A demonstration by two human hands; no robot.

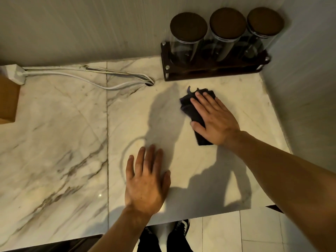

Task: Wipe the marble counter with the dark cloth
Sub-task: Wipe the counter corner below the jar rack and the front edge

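Observation:
The marble counter (63, 133) is white with grey-brown veins and fills most of the view. A dark folded cloth (189, 106) lies on it toward the right, just in front of the jar rack. My right hand (213, 119) lies flat on top of the cloth with fingers spread, pressing it to the marble and covering its middle. My left hand (146, 180) rests palm down on the bare counter near the front edge, fingers apart, holding nothing.
A dark wooden rack (214, 70) with three glass jars stands against the back wall. White cables (87, 79) run from a power strip (15, 73) at the far left into a counter hole. A wooden block (8, 104) sits at the left edge. A wall bounds the right side.

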